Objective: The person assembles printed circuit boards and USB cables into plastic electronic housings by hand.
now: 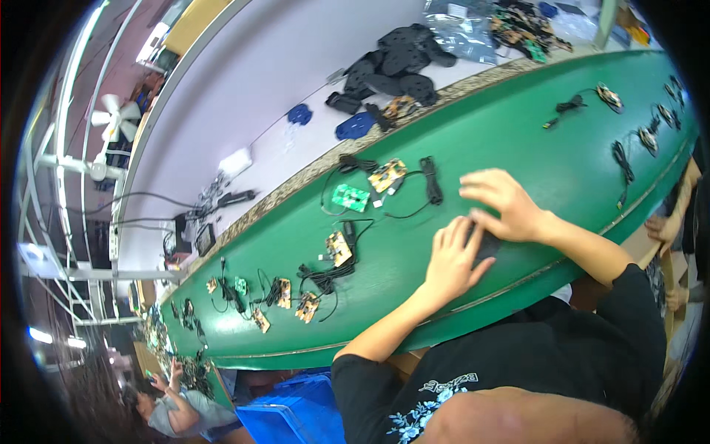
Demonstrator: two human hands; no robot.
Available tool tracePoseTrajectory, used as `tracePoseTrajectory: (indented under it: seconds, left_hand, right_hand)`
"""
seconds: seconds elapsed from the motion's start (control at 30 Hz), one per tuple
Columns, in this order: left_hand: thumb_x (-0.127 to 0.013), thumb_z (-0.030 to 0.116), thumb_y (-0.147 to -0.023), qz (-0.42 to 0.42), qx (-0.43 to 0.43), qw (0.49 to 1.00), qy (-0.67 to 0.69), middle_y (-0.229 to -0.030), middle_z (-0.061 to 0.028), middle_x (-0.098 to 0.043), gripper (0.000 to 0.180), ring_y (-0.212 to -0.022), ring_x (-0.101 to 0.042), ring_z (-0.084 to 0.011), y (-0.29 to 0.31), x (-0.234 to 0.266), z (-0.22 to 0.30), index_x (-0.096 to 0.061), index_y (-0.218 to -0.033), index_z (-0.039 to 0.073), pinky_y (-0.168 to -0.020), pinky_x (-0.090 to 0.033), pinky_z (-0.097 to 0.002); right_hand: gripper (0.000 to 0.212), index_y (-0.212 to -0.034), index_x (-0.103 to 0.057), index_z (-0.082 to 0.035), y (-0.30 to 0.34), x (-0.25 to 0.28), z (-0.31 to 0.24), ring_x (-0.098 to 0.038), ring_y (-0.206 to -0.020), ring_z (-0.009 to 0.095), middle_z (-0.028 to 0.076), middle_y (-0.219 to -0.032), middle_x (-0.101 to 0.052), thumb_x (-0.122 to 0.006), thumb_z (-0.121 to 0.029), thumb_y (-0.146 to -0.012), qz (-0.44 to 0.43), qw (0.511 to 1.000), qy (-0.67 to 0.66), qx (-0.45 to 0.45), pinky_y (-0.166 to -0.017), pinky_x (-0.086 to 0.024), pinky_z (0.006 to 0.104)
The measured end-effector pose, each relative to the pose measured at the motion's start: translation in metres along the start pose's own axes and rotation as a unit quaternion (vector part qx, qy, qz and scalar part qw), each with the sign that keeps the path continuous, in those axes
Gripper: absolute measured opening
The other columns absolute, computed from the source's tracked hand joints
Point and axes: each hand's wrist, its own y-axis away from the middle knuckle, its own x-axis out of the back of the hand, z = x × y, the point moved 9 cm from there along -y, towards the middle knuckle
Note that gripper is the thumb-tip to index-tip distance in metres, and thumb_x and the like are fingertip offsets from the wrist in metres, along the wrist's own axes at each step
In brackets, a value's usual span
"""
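Observation:
Over the green work surface (414, 244), my left hand (452, 259) is curled around a small black object (486, 248). Its thumb is apart from the fingers, and the object is mostly hidden, so its kind is not clear. My right hand (509, 207) hovers close beside it, fingers stretched out and slightly blurred, the thumb near my left fingertips. To the left of the hands lie a coiled black cable (431, 180), a tan circuit board (387, 175), a green circuit board (350, 197) and another tan board (339, 249) with a cable.
More cabled boards (285, 294) lie toward the left end, others (609, 98) at the right. Black plastic parts (399, 63) and blue pieces (356, 126) sit on the pale ledge behind. A blue bin (292, 414) stands below. A co-worker (181, 411) is at lower left; another person's hand (665, 228) shows at right.

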Motion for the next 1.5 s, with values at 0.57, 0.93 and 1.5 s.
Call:
tracePoseTrajectory:
  seconds: [0.57,0.93,1.5]
  left_hand:
    - [-0.068,0.022,-0.084,0.062,-0.072,0.961,0.261,-0.135,-0.0227,-0.057,0.052,-0.128,-0.049,-0.0442,0.029,-0.035,-0.024,-0.061,-0.13,0.002,-0.11,-0.036,-0.0514]
    - [-0.077,0.014,-0.074,-0.057,-0.06,0.976,0.202,-0.132,-0.0234,-0.059,0.048,-0.124,-0.054,-0.0419,-0.006,-0.016,-0.017,-0.064,-0.118,-0.002,-0.101,-0.042,-0.0492]
    - [-0.083,0.014,-0.078,-0.087,-0.042,0.991,0.089,-0.132,-0.0195,-0.059,0.066,-0.123,-0.051,-0.0366,-0.011,-0.005,-0.009,-0.056,-0.136,-0.001,-0.107,-0.039,-0.046]
  right_hand:
    - [0.019,-0.1,-0.07,-0.008,-0.394,-0.321,0.029,-0.064,-0.109,0.034,0.016,-0.106,-0.067,-0.057,-0.015,-0.089,-0.061,0.988,0.139,0.035,-0.088,-0.053,0.0478]
    - [0.013,-0.095,-0.07,-0.009,-0.308,-0.167,0.005,-0.065,-0.098,0.032,0.011,-0.095,-0.064,-0.065,-0.011,-0.083,0.054,0.99,-0.073,0.103,-0.078,-0.052,0.0444]
    - [0.007,-0.093,-0.067,-0.013,0.11,0.031,0.052,-0.062,-0.094,0.021,0.0,-0.094,-0.065,-0.068,-0.019,-0.09,0.05,0.995,0.045,0.07,-0.079,-0.046,0.0393]
